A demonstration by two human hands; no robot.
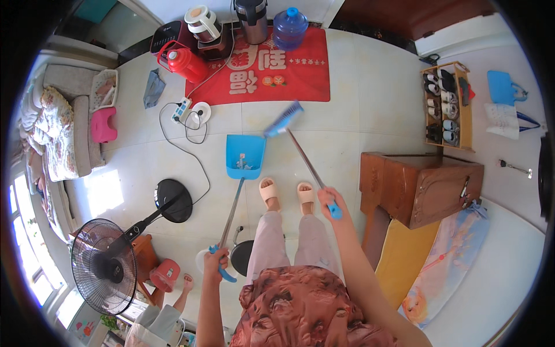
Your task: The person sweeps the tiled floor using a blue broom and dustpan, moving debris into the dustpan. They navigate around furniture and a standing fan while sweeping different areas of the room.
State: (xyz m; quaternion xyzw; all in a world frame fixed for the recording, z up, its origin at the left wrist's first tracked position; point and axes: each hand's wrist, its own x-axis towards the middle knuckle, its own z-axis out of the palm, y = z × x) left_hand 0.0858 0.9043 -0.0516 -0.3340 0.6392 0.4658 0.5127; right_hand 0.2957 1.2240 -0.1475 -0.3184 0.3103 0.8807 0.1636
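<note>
My left hand (216,262) is closed round the blue grip of a long-handled dustpan (245,145). The blue pan lies on the tiled floor in front of my feet, with some small pale litter in it. My right hand (331,201) holds the upper end of a broom (303,156), its blue handle tip showing below my fingers. The blue bristle head (284,119), slightly blurred, is at the far right corner of the pan, short of the red mat (303,86).
A power strip (181,109) and cable lie left of the dustpan. A standing fan (104,266) is at the left, near another seated person's legs (180,301). A red thermos (186,65) and water bottle (290,30) stand on the mat. Right are a shoe rack (466,108) and wooden cabinet (451,186).
</note>
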